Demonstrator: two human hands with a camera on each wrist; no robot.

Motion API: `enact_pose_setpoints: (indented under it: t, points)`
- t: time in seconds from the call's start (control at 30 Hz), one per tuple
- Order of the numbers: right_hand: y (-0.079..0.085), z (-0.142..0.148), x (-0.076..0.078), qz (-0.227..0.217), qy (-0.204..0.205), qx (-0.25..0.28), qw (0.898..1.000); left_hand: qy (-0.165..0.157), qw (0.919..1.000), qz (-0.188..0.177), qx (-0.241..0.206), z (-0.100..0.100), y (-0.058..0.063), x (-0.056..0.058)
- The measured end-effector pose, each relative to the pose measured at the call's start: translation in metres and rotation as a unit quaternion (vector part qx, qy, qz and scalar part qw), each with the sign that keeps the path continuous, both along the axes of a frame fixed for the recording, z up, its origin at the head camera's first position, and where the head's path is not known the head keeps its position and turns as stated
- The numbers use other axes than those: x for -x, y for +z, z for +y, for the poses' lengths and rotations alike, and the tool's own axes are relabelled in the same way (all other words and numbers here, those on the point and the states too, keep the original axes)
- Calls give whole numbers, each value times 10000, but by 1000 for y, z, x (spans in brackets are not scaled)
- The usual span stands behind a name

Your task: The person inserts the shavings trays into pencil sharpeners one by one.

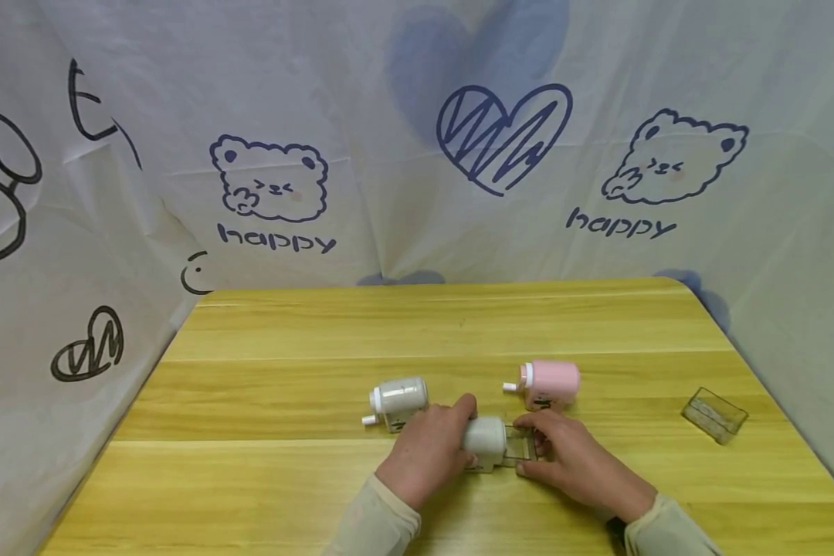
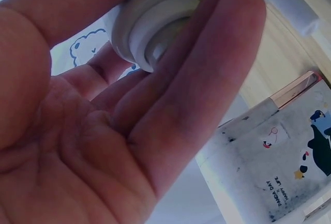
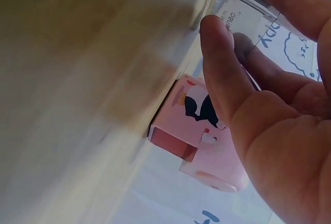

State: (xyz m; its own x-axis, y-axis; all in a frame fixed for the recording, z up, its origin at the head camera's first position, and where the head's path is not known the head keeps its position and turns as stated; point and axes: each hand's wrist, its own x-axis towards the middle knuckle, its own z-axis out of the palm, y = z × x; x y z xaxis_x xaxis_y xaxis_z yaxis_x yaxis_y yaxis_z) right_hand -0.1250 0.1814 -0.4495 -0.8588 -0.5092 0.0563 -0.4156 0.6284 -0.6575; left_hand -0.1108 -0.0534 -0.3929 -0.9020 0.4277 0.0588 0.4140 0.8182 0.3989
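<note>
My left hand (image 1: 427,448) grips a white crank pencil sharpener (image 1: 485,436) by its body, near the table's front middle. From the right, my right hand (image 1: 577,459) pinches a clear shavings drawer (image 1: 519,445) between thumb and fingers; the drawer sticks out of the sharpener's right end. In the left wrist view the round front of the held sharpener (image 2: 137,30) shows behind the fingers, and the rest is hidden. A grey sharpener (image 1: 403,395) lies close beyond the left hand, its panda print facing forward. Behind the right hand stands a pink sharpener (image 1: 554,381).
Off to the right, a loose smoky clear drawer (image 1: 714,415) lies on the wooden table (image 1: 285,340). A white cloth (image 1: 389,193) with drawn bears and hearts hangs around the back and sides. The pink sharpener's drawer slot (image 3: 173,144) faces the right wrist camera.
</note>
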Motion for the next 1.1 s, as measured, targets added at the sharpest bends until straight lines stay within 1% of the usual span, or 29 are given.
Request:
enact_pose_setpoints:
  t: [0.2, 0.47, 0.63, 0.8, 1.1]
  points:
    - [0, 0, 0, -129, -82, -99, 9998, -32, 10000, 10, -33, 0, -1, 0]
    - [2, 0, 1, 157, 19, -217, 9996, -32, 10000, 36, -18, 0, -2, 0]
    - [3, 1, 2, 95, 147, -232, 9996, -54, 10000, 82, -8, 0, -3, 0]
    - [3, 1, 3, 146, 185, -271, 9994, -84, 9999, 98, -13, 0, -4, 1]
    - [3, 1, 2, 62, 202, -136, 9997, -50, 10000, 62, -17, 0, -4, 0]
